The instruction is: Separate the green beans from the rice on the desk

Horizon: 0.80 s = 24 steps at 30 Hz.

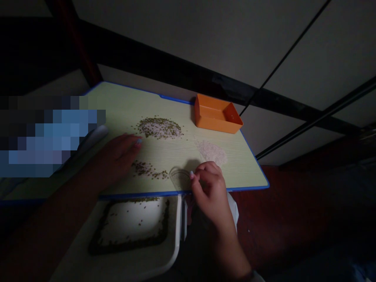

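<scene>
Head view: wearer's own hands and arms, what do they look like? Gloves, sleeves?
Left hand and right hand: no gloves. Visible forearms mostly bare. A pale bluish nail shows on each. Something dark at the right wrist end, band or cuff; too dim to tell.

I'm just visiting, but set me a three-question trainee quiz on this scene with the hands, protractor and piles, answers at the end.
1. Which colour is the open box on the table: A blue, B orange, or C white?
2. True or false: the clear protractor is nearer the right hand than the left hand.
3. Fill in the blank: the pale pile closest to the right hand looks like plain ____.

Key: 1. B; 2. True; 3. rice.
</scene>
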{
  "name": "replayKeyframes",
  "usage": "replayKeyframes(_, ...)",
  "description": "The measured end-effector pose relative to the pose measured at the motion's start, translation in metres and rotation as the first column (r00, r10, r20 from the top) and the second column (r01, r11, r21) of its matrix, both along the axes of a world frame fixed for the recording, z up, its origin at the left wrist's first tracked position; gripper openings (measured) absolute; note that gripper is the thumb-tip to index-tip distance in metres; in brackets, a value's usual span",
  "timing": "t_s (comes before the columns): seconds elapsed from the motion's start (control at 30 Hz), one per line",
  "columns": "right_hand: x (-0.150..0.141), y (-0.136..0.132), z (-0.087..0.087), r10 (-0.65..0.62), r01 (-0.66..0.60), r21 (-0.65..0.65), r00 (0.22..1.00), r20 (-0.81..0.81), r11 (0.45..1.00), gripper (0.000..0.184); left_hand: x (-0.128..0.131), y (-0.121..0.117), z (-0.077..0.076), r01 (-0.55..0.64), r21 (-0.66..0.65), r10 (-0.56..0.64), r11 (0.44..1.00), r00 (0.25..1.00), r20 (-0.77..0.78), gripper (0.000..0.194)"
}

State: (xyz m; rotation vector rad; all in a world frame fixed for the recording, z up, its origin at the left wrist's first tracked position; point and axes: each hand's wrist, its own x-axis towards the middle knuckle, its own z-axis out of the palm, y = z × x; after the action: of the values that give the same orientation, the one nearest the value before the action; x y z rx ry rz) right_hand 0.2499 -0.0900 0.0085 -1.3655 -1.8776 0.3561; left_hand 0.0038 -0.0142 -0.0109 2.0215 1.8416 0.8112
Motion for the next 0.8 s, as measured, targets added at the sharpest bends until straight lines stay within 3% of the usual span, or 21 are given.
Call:
replayKeyframes(0.13,-0.0001,-0.0016,0.0006,0.019,-0.019,-0.002,1.000,0.000,1.000,0.025,-0.0002,0.0012,0.0004,0.027,-0.029,-0.025,0.999,0.997,0.071,0.060)
replayKeyframes(0.8,-0.0067,-0.0053,0.0029,0.101,-0.101,-0.003,0.995,0.015,0.995,0.021,0.0002,0.0018,0.0004,0.018,-0.028,-0.016,0.999,0.996,0.089,0.058)
